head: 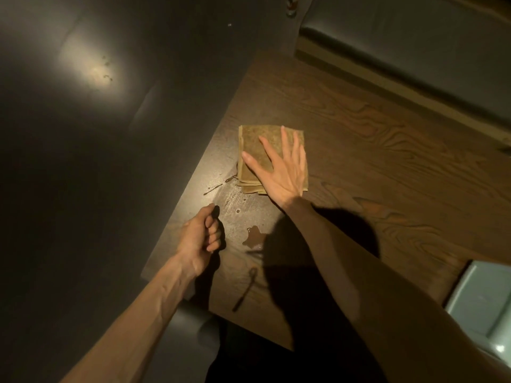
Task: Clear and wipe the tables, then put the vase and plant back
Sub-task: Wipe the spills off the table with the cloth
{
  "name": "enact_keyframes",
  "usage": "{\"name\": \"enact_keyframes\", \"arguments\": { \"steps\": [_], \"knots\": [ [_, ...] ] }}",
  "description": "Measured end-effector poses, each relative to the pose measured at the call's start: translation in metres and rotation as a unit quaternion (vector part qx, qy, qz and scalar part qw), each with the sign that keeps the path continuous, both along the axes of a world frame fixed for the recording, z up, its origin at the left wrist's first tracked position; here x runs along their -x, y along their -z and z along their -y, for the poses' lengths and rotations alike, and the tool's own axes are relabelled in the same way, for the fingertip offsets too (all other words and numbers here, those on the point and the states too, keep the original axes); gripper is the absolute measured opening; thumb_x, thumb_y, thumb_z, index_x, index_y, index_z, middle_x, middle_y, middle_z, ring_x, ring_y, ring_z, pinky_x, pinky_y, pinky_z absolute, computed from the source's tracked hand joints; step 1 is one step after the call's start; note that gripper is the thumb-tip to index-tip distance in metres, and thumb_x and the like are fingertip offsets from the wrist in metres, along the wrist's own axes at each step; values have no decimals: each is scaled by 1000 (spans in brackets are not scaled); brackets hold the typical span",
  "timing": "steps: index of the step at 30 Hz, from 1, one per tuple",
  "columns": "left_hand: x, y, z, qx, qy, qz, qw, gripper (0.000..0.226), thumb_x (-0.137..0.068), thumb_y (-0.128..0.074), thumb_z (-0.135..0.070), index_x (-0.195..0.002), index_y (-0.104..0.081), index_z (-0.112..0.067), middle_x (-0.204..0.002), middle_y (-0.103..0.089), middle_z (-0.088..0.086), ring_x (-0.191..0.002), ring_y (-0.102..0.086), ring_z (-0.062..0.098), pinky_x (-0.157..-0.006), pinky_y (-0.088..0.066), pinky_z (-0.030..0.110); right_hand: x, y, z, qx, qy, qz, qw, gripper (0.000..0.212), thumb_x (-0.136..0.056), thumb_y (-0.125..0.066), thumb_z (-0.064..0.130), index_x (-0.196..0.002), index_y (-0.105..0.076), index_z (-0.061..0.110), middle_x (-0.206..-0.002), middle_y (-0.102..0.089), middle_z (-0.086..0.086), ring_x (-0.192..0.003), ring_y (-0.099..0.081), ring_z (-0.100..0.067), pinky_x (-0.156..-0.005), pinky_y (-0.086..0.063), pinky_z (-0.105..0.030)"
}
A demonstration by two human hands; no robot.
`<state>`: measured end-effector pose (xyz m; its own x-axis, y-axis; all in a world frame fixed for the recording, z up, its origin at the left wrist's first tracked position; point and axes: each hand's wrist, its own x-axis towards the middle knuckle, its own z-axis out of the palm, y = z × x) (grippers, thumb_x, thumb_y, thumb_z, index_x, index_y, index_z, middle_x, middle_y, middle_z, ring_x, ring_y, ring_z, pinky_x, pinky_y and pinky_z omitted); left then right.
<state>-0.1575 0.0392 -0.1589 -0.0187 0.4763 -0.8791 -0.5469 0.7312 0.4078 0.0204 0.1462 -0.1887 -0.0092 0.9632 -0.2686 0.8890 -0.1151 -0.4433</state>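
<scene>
A folded yellowish cloth [255, 146] lies flat on the dark wooden table [373, 150], near its left edge. My right hand [282, 170] presses on the cloth with straight, spread fingers. My left hand [200, 236] hovers at the table's left edge with its fingers curled into a fist, holding nothing that I can see. Wet streaks and a small puddle [253, 236] glisten on the wood between my hands. No vase or plant shows in the head view.
A dark padded bench [414, 42] runs along the table's far side. A pale grey tub [484, 299] sits at the right edge. Dark floor with a light glare [94, 70] fills the left. A thin dark streak [246, 288] marks the near tabletop.
</scene>
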Motion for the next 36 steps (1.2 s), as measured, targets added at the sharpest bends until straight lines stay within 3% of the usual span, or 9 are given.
{"name": "enact_keyframes", "arguments": {
  "steps": [8,13,18,21,23,27,31,34,36],
  "knots": [
    [-5,0,16,-2,-65,-24,998,52,-97,-54,-28,-49,-34,-22,-43,-26,-6,-32,-18,7,-29,-15,13,41,2,5,-20,-18,-56,998,84,-79,-32,93,-149,-39,47,-168,-12,3,-155,3,-20,-125,3,-49],
    [12,-1,27,3,-153,-76,985,48,-94,-56,-26,-51,-35,-23,-45,-27,-5,-36,-20,8,-37,-13,18,74,4,17,-60,-27,-80,995,78,-75,-41,94,-137,-55,49,-149,-34,4,-149,-14,-18,-122,-14,-49],
    [27,3,36,2,-186,-95,978,47,-93,-56,-25,-52,-35,-23,-46,-27,-4,-37,-19,10,-38,-12,20,93,11,34,-75,-118,-18,990,78,-74,-38,96,-136,-55,53,-159,-28,2,-153,-9,-24,-123,-7,-51],
    [32,6,46,8,-197,-101,975,48,-93,-57,-25,-49,-36,-24,-46,-27,-4,-37,-20,10,-36,-13,19,88,26,52,-142,-228,43,962,68,-84,-38,87,-141,-49,52,-165,-28,2,-154,-15,-30,-122,-16,-53],
    [34,5,54,6,-198,-98,975,50,-93,-57,-26,-47,-37,-24,-45,-27,-4,-36,-20,10,-34,-16,17,78,31,60,-172,-278,33,945,55,-93,-41,75,-141,-50,50,-164,-30,3,-153,-20,-30,-121,-20,-53],
    [30,-1,65,-3,-184,-98,978,52,-94,-55,-26,-45,-39,-24,-46,-28,-4,-35,-21,10,-31,-17,16,53,33,73,-133,-373,-11,918,43,-103,-38,57,-143,-48,46,-164,-28,6,-155,-15,-28,-125,-12,-51],
    [19,-8,78,-11,-165,-88,982,53,-96,-55,-25,-45,-42,-23,-47,-29,-2,-35,-22,9,-32,-18,16,24,25,53,-26,-454,-107,884,38,-105,-42,44,-140,-54,35,-161,-32,9,-155,-11,-20,-125,-9,-56],
    [9,-11,91,-20,-152,-90,984,54,-97,-54,-25,-45,-42,-23,-47,-30,-2,-36,-23,10,-33,-19,17,21,11,34,42,-402,-173,898,32,-102,-52,38,-132,-62,31,-155,-42,9,-154,-18,-16,-125,-11,-54],
    [3,-12,97,-25,-148,-84,985,55,-98,-53,-26,-44,-42,-23,-45,-30,-4,-35,-22,9,-32,-18,16,23,9,45,29,-339,-189,921,30,-101,-57,35,-129,-66,31,-153,-46,10,-152,-21,-14,-126,-10,-47]
  ]
}}
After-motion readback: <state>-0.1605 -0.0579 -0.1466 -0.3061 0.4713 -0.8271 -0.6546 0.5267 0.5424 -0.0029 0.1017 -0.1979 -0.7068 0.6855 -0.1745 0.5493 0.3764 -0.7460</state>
